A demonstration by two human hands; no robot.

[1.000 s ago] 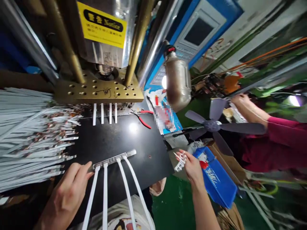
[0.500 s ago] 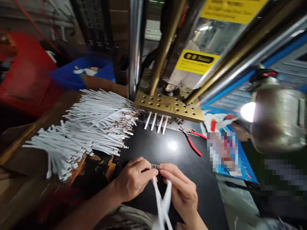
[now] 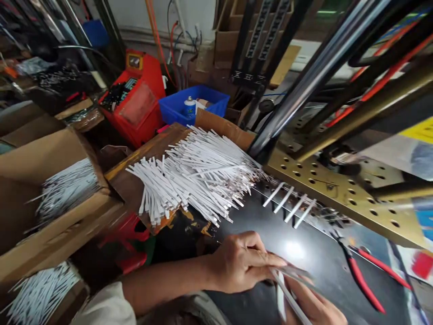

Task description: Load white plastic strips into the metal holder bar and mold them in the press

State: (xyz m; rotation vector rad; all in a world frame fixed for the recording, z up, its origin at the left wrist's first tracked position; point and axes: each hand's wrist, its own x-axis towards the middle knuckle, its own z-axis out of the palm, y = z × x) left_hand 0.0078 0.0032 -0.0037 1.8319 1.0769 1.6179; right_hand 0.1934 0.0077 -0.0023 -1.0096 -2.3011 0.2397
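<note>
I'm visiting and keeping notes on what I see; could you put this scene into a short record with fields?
Left hand: left hand pinches a thin bar, blurred
Right hand: right hand close by the bar; its grip is unclear
Machine: drilled brass-coloured plate, four white strips sticking out below
Pile: many loose white strips beside the machine
Tool: red-handled pliers on the black tabletop
Behind: blue bin holding a spray can

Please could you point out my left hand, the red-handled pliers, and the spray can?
Left hand (image 3: 238, 262), head view: back of the hand.
Pliers (image 3: 361, 280), head view: one red handle.
Spray can (image 3: 190, 109), head view: blue label.
</note>
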